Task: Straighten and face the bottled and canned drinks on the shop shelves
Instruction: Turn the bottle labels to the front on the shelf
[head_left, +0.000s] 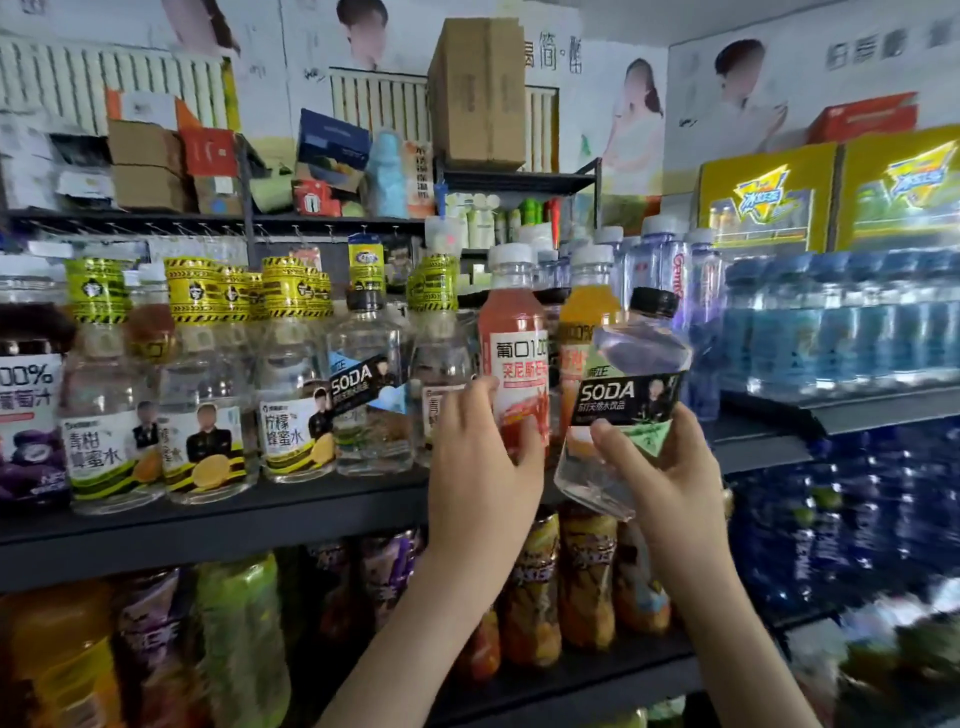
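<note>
My right hand grips a clear soda bottle with a black cap and black SODA label, held tilted to the right in front of the middle shelf. My left hand wraps around the lower part of a red juice bottle with a white cap, standing upright on that shelf. Behind the held bottle stands an orange juice bottle. A second SODA bottle stands to the left, its label turned askew. Further left are honey water bottles with yellow-black caps.
A purple grape juice bottle sits at the far left. Blue water bottles fill the right-hand shelf, with yellow cartons above. The lower shelf holds fruit drink bottles. Cardboard boxes are piled on the top shelf.
</note>
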